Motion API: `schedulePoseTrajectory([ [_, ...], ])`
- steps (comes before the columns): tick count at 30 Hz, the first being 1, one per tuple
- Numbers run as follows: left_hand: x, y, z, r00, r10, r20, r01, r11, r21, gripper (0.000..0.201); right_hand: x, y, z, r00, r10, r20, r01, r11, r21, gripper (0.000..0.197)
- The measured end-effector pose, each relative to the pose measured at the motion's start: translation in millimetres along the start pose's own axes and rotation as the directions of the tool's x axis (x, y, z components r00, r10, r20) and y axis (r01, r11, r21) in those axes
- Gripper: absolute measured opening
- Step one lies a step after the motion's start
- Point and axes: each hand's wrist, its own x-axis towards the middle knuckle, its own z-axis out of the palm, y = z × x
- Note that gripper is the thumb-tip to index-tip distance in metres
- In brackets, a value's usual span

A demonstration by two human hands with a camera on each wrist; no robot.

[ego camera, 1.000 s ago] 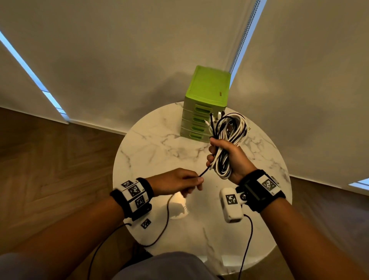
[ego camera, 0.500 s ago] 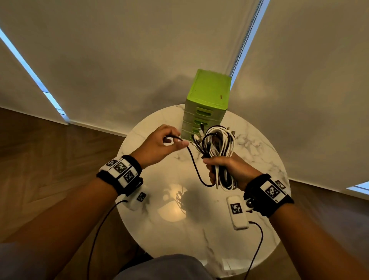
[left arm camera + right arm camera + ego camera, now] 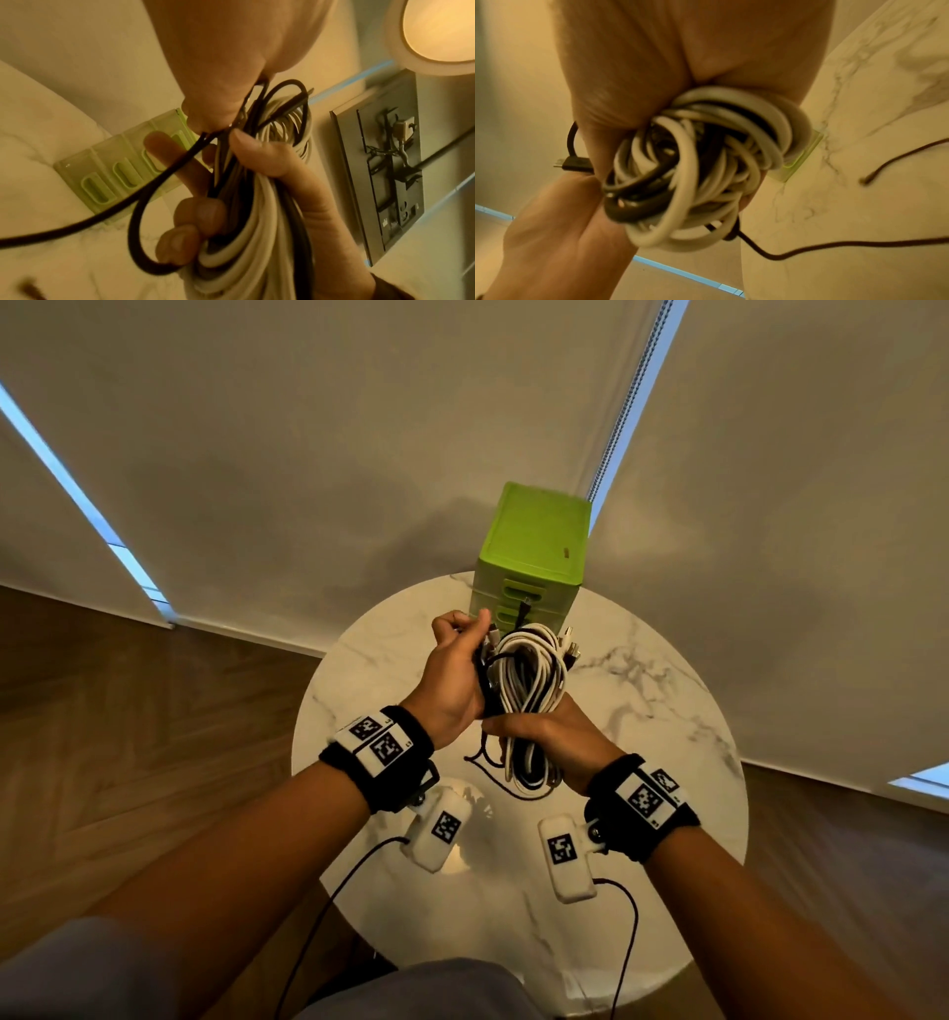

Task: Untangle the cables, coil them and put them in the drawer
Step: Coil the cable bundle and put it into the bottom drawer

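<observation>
Cables [image 3: 526, 680], white and black, sit bundled above the tabletop [image 3: 667, 762] in your right hand [image 3: 552, 737]. Your left hand [image 3: 452, 670] has swung back, fingers pinching the black strand against the coil; another loop laid, drawers [image 3: 529, 588] still closed.

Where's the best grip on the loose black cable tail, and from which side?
Judging by the head view: pinch the black cable tail just below the bundle, coming from the left. It hangs slack under the right hand, and the left hand is already on that side, holding black strands.
</observation>
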Motion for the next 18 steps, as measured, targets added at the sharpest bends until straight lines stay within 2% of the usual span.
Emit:
schedulePoseTrajectory([
  [2, -0.2, -1.7, -0.9, 1.0, 0.02, -0.004, -0.019, 0.994, 0.111, 0.017, -0.1, 3.7, -0.4, 1.0, 0.017, 0.026, -0.017, 1.0, -0.001, 0.041],
  [6, 1.8, -5.9, -4.3, 0.999, 0.033, 0.014, -0.035, 0.961, 0.273, 0.016, 1.5, 13.0, 2.7, 0.996, 0.08, -0.025, -0.081, 0.997, -0.016, 0.044],
  [11, 7.0, 0.4, -12.7, 0.988, 0.011, 0.155, -0.086, 0.869, 0.488, 0.025, 2.8, 14.1, 1.8, 0.993, 0.083, -0.084, -0.083, 0.997, 0.0, 0.029],
  [15, 4.6, 4.3, -25.1, 0.977, 0.024, 0.214, -0.132, 0.849, 0.511, 0.031, -0.3, 11.6, -0.7, 0.981, 0.158, -0.108, -0.124, 0.955, 0.27, 0.009],
  [17, -2.3, -4.8, -41.7, 0.972, -0.083, 0.221, -0.064, 0.808, 0.586, 0.052, -1.3, 7.2, -1.4, 0.976, 0.185, -0.118, -0.129, 0.918, 0.375, 0.007],
  [18, -6.9, -12.7, -52.2, 0.956, -0.166, 0.242, -0.032, 0.76, 0.65, 0.064, -1.0, 4.3, -2.2, 0.974, 0.194, -0.119, -0.129, 0.903, 0.41, 0.009],
])
